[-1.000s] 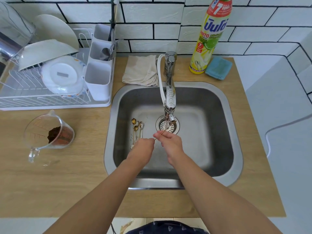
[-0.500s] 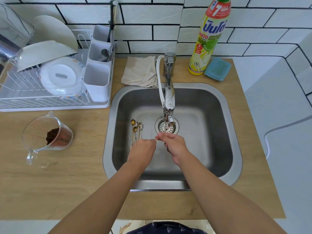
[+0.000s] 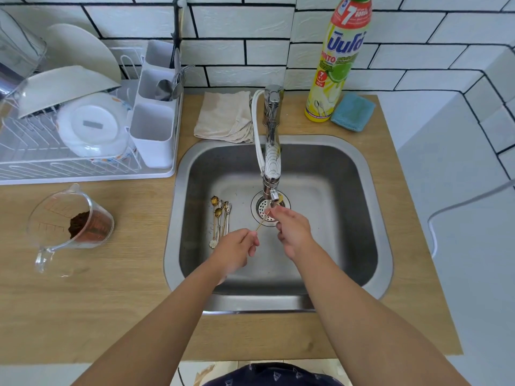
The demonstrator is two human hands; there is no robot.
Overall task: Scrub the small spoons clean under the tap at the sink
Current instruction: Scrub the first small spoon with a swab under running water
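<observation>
The left hand (image 3: 237, 245) pinches the spoon (image 3: 262, 222) handle, the right hand (image 3: 291, 229) rubs its bowl; a wet, thin grip could slip into the drain (image 3: 262, 215).

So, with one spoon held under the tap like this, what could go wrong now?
1. The spoon is thin; the left hand pinches only its handle end while the right hand works the bowl end. It may slip and drop onto the drain strainer.
2. The waiting spoons lie on the sink floor beside the hands, so rinse water could dirty them more.
</observation>
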